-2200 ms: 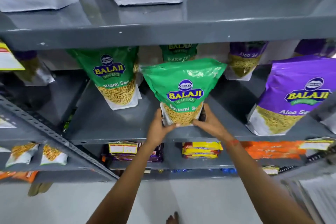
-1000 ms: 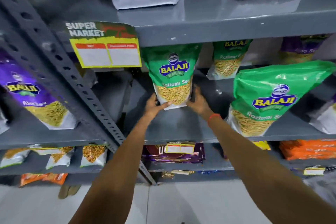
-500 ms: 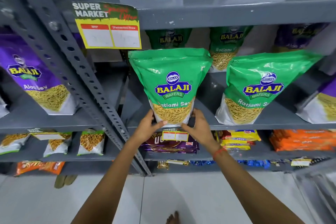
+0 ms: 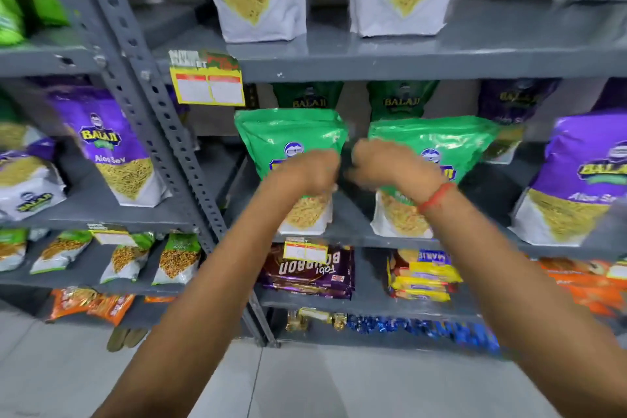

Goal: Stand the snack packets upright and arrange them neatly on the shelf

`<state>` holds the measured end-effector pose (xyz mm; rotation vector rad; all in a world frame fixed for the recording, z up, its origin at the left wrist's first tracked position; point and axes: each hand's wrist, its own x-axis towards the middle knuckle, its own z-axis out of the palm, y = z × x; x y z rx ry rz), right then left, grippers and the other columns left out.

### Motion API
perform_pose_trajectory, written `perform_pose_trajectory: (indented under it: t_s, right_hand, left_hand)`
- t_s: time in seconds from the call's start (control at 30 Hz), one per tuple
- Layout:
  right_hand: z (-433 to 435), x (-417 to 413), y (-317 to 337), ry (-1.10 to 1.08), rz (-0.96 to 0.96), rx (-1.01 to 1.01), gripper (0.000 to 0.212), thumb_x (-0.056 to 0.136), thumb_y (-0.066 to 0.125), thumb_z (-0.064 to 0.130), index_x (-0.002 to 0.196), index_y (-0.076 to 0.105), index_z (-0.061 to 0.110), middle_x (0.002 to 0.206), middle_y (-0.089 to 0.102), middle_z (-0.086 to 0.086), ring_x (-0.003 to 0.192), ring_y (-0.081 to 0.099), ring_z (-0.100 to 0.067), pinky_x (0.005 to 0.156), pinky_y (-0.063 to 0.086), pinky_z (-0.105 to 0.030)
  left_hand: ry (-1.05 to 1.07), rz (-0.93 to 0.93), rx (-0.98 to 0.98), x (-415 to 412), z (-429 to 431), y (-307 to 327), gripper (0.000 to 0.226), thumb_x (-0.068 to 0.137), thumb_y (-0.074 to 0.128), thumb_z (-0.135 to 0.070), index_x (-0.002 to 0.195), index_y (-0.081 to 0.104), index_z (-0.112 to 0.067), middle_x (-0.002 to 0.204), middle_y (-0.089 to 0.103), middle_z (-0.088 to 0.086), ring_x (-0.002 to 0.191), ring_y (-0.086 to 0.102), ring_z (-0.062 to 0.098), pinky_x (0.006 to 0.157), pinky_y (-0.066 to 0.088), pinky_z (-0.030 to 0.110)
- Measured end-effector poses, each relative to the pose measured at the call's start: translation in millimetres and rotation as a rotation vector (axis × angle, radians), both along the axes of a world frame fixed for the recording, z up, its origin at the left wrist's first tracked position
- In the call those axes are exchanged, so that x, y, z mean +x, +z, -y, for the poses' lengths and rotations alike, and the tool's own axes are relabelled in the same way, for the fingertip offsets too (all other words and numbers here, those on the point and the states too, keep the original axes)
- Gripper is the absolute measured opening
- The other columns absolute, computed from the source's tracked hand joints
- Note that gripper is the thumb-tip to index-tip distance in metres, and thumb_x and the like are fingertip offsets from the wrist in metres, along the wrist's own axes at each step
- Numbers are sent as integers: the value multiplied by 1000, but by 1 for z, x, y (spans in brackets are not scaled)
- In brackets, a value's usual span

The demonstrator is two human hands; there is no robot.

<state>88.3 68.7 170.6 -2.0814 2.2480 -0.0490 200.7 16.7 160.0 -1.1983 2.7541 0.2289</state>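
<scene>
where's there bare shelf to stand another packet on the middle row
The widest bare shelf lies between the right green packet and the purple Aloo Sev packet. A narrower strip sits left of the left green packet, beside the slotted upright. The gap between the two green packets is tight, with both hands in front of it.

Blurred hands (image 4: pixel 342 168) before two upright green packets (image 4: pixel 288 132) (front row), grey shelf (image 4: pixel 353 234)
</scene>
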Motion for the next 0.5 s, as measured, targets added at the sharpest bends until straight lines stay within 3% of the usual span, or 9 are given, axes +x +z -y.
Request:
perform_pose_trajectory:
  t_s: [0.07,0.13,0.2,0.27,0.33,0.5]
  right_hand:
    - [-16,-22,72,2,-110,-214,36,87,50,28,113,56,4,124,58,-23,111,56,-38,83,45,-40]
    - [-19,-42,130,1,-128,-516,38,89,45,22,122,46,3,129,51,-26,118,49,-41,91,42,-45]
    - [-8,-58,166,0,-141,-930,48,85,36,12,132,36,2,139,44,-24,128,41,-39,104,34,-47]
    - [9,-67,178,-25,-93,-1282,60,79,30,7,138,30,2,147,36,-18,138,32,-32,116,23,-42]
    - [25,-79,177,-53,-89,-1377,59,82,34,9,141,26,3,151,31,-16,141,26,-29,118,16,-43]
    - [53,-107,149,-126,-77,-1247,58,92,27,25,145,12,7,157,17,-11,145,13,-23,120,10,-47]
  left_hand:
    - [-8,-185,-263,-23,-9,64,24,84,48,-6,106,56,-1,107,63,21,100,60,36,83,46,41]
    - [56,-403,-587,-48,-12,114,33,87,45,-9,120,49,-5,126,55,24,118,51,39,101,37,49]
    - [134,-594,-965,-73,-7,149,49,90,34,-9,139,31,-7,149,37,16,139,32,30,115,20,48]
    - [173,-775,-1178,-93,3,168,53,92,29,-14,144,21,-8,154,30,7,143,25,21,118,16,45]
    - [159,-813,-1174,-106,22,175,53,95,30,-22,144,19,-8,154,29,7,143,25,20,118,14,43]
    - [149,-679,-1137,-111,45,160,58,97,17,-38,146,4,-11,159,13,6,146,12,18,119,3,40]
